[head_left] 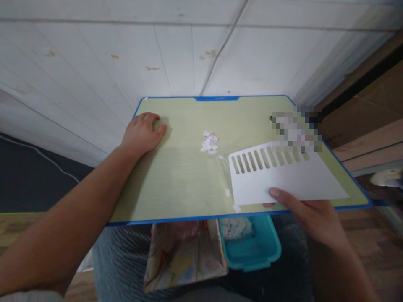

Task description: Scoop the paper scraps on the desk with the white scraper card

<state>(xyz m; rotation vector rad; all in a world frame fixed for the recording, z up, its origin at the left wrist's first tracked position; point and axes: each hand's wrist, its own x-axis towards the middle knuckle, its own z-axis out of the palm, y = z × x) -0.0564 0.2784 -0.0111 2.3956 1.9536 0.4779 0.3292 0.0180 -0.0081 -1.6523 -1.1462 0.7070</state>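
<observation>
A white sheet with a row of rounded slots point(252, 188) lies over the right part of the light green tabletop point(176, 180). My right hand point(317, 218) pinches its near edge, thumb on top and fingers underneath. At the table's left edge rests my left hand point(143, 134), holding nothing, with the thumb apart from the bent fingers. Between the hands sits a small heap of paper scraps point(210, 141). A few loose white paper bits point(228, 193) and what looks like a clear strip lie by the sheet's left side.
Under the table's near edge are a patterned fabric-like box point(185, 260) and a turquoise basket point(252, 251) containing whitish pieces. A blurred-out item point(296, 128) lies at the table's right. The white plank wall point(176, 54) stands behind, with a grey cable point(223, 46) running down it.
</observation>
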